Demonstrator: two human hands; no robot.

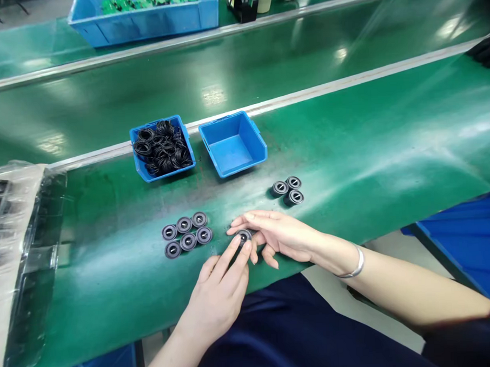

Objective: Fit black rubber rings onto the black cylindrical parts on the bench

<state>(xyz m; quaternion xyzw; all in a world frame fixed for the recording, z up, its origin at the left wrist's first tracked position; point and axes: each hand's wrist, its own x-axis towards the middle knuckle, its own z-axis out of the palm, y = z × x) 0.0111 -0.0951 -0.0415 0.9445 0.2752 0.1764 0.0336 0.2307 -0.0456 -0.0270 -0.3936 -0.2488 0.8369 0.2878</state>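
Between both hands is a small round black part [243, 237] with a dark centre and a ring-shaped rim; its exact kind is unclear. The fingertips of my left hand [222, 290] press on its near-left edge. My right hand [282, 237] holds it from the right, thumb and fingers around it, the lower fingers curled loosely. To the left, several similar round black parts [188, 241] stand in two rows, each with a light slot-like mark in its centre. Beyond my right hand, three more black cylindrical parts [293, 197] stand together.
A blue bin [142, 169] holds coiled black cables [164, 149]. Beside it stands another blue bin [237, 148]. Clear plastic trays [33, 257] lie at the left on the green table [112, 303]. A larger blue crate [152, 26] with green circuit boards sits on the far shelf.
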